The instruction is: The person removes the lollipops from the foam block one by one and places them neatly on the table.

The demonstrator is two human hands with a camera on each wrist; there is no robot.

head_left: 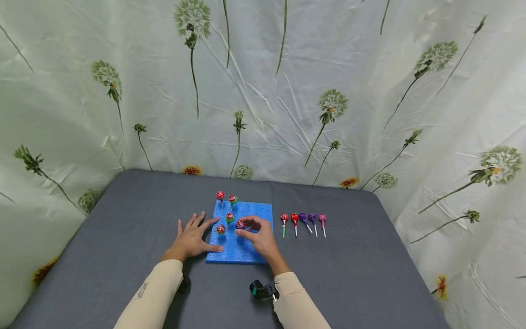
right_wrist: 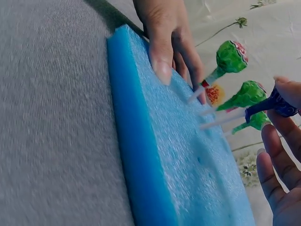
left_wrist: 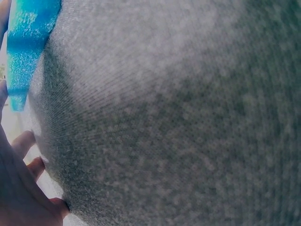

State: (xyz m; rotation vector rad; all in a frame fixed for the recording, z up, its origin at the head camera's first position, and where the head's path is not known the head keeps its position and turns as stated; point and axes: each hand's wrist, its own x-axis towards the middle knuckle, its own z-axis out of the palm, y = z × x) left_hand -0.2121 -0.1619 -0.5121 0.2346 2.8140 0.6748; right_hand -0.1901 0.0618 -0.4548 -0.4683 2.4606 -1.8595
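Note:
A blue foam board (head_left: 246, 255) lies on the grey table. Several lollipops stand in it by their sticks, among them a green-and-red lollipop (right_wrist: 232, 57) and a red lollipop (head_left: 220, 195) at the far left corner. My right hand (head_left: 260, 235) pinches the head of a purple lollipop (right_wrist: 282, 104) between thumb and fingers; its white stick meets the board, though how deep it sits I cannot tell. With fingers spread, my left hand (head_left: 194, 238) rests at the board's left edge, the thumb and index finger touching the foam. The left wrist view catches only part of that hand (left_wrist: 21, 183).
Right of the board, several lollipops lie in a row on the table, from a red one with a green stick (head_left: 284, 219) to a pink one (head_left: 322, 219). A black strap (head_left: 263, 289) is at the right wrist. Behind the table hangs a dandelion-print curtain (head_left: 279, 91).

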